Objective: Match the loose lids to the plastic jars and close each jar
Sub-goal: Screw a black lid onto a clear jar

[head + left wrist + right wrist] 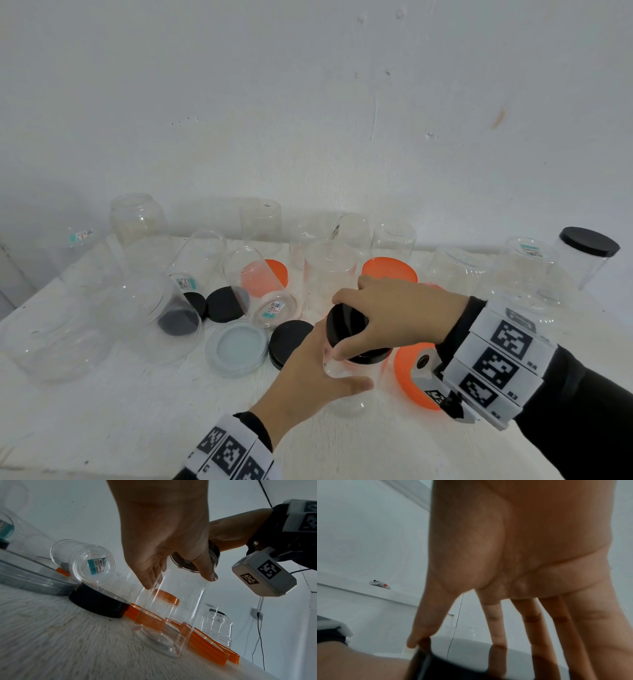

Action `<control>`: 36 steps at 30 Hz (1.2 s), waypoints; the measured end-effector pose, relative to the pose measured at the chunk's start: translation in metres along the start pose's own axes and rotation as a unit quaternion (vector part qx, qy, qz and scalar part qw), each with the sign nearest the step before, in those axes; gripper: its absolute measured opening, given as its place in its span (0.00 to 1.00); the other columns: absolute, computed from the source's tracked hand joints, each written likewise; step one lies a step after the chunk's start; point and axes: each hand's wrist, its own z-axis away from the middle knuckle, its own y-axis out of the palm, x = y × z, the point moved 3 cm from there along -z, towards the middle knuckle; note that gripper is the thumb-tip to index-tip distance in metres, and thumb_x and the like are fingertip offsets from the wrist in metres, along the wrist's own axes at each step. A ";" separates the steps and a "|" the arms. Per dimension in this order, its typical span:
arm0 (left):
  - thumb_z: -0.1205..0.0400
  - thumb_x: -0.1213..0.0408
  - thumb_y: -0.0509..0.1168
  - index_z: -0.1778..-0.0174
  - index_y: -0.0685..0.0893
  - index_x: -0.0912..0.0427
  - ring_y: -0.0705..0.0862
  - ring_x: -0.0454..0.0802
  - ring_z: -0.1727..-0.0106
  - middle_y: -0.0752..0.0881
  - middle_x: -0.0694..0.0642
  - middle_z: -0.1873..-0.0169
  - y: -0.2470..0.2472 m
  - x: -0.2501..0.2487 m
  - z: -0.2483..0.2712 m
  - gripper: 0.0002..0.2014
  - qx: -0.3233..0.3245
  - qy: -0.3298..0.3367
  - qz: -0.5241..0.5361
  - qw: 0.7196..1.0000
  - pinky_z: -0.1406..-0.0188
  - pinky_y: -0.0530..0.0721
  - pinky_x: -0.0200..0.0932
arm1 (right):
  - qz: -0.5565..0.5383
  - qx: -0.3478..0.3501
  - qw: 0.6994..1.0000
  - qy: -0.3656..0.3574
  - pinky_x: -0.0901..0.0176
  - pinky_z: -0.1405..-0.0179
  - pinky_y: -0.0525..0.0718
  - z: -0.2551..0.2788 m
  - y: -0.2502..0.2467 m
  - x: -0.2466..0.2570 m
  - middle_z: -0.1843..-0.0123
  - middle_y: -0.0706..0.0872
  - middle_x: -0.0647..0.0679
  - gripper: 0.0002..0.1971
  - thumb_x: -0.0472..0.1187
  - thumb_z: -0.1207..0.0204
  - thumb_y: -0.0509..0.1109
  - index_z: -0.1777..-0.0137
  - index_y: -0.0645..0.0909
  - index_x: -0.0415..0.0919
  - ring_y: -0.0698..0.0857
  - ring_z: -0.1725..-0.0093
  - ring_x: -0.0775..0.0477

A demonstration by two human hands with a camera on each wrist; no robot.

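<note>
Clear plastic: the jar (352, 383) we are closing stands upright on the white table (102, 404), near its front edge, thin-walled and empty, so we judge it light and easy to tip.
Left hand: our left hand (308, 373) wraps the jar's upper wall, thumb in front, fingers round the far side.
Right hand: our right hand (394, 315) grips the black lid (349, 329) from above, fingertips spread round its rim; the lid sits on the jar's mouth, tilted in the head view.
Risk, crooked thread: if we twist while the lid sits tilted, it may bind or jump off instead of seating.
Risk, squeezing: a hard grip could flex the wall and pull the mouth out of round.
Risk, wrong size: whether this lid fits this mouth we cannot tell; another black lid (289, 342) lies just left of the jar.
Risk, knocking neighbours: orange lids (411, 380) lie just to the right under our wrist, and a jar on its side (260, 284) rests behind; a wide elbow swing could set it rolling.
</note>
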 end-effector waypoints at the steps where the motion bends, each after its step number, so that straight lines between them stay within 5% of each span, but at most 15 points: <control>1: 0.36 0.44 0.80 0.34 0.63 0.23 0.74 0.22 0.37 0.78 0.24 0.40 0.000 0.000 0.000 0.40 0.000 0.000 -0.001 1.000 0.47 0.73 0.22 | -0.003 0.002 1.000 0.004 0.61 0.67 0.69 0.000 0.000 0.000 0.43 0.72 0.51 0.39 0.75 0.32 0.65 0.26 0.67 0.55 0.77 0.45 0.47; 5: 0.38 0.42 0.79 0.38 0.64 0.20 0.72 0.17 0.39 0.76 0.19 0.42 0.000 0.001 0.001 0.38 -0.007 -0.004 0.001 1.000 0.51 0.71 0.14 | -0.037 0.059 0.997 -0.014 0.53 0.49 0.80 0.002 -0.006 0.001 0.38 0.70 0.52 0.40 0.65 0.32 0.74 0.21 0.62 0.59 0.75 0.40 0.47; 8: 0.38 0.42 0.79 0.40 0.64 0.22 0.71 0.15 0.40 0.74 0.16 0.44 0.000 0.001 0.001 0.37 -0.005 -0.005 0.002 1.000 0.52 0.68 0.11 | -0.048 0.075 0.995 -0.048 0.49 0.37 0.79 0.004 -0.008 0.000 0.34 0.69 0.55 0.42 0.56 0.32 0.78 0.20 0.60 0.64 0.72 0.33 0.48; 17: 0.36 0.43 0.79 0.39 0.64 0.23 0.72 0.16 0.40 0.75 0.17 0.44 0.000 0.002 0.000 0.36 0.016 -0.008 -0.005 1.000 0.52 0.68 0.10 | -0.024 0.051 0.997 -0.043 0.56 0.52 0.76 0.003 -0.005 -0.003 0.42 0.69 0.56 0.40 0.63 0.32 0.74 0.22 0.61 0.64 0.74 0.40 0.47; 28: 0.37 0.42 0.78 0.35 0.66 0.26 0.74 0.21 0.38 0.78 0.23 0.42 0.001 -0.003 0.003 0.37 0.006 0.011 0.001 1.000 0.49 0.70 0.13 | -0.007 0.000 0.999 -0.049 0.45 0.42 0.79 0.015 0.012 -0.005 0.33 0.69 0.50 0.37 0.67 0.25 0.63 0.19 0.55 0.62 0.67 0.42 0.46; 36: 0.32 0.49 0.78 0.28 0.65 0.30 0.76 0.29 0.34 0.80 0.30 0.37 0.001 -0.005 0.003 0.40 0.015 0.032 0.015 0.999 0.41 0.76 0.27 | -0.080 -0.124 0.989 -0.034 0.52 0.32 0.71 0.020 0.038 -0.002 0.26 0.64 0.54 0.35 0.68 0.24 0.54 0.18 0.55 0.59 0.63 0.34 0.47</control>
